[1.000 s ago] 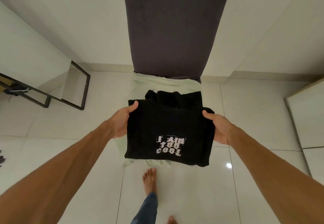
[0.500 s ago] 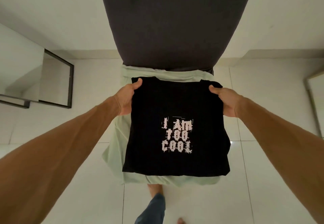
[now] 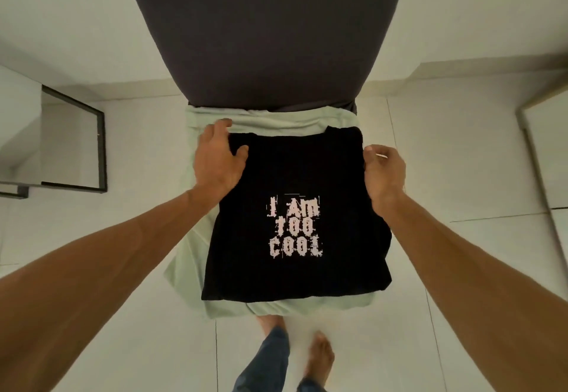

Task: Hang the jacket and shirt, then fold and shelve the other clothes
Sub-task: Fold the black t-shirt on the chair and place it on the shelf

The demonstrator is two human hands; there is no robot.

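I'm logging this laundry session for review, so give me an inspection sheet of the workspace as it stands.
Surface: hidden under the pale green garment.
Job's things: folded black T-shirt on the green garment, print up.
Clutter: nothing seen.
Grippers: left hand over the shirt's far left corner, grip unclear; right hand grips its right edge.
Cables: nothing seen.
Surroundings: dark grey panel behind, white tiled floor, black frame at left.

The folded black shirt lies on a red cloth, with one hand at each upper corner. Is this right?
Not quite: in the head view the cloth under the shirt is pale green, not red. The left hand and right hand are at its upper corners.
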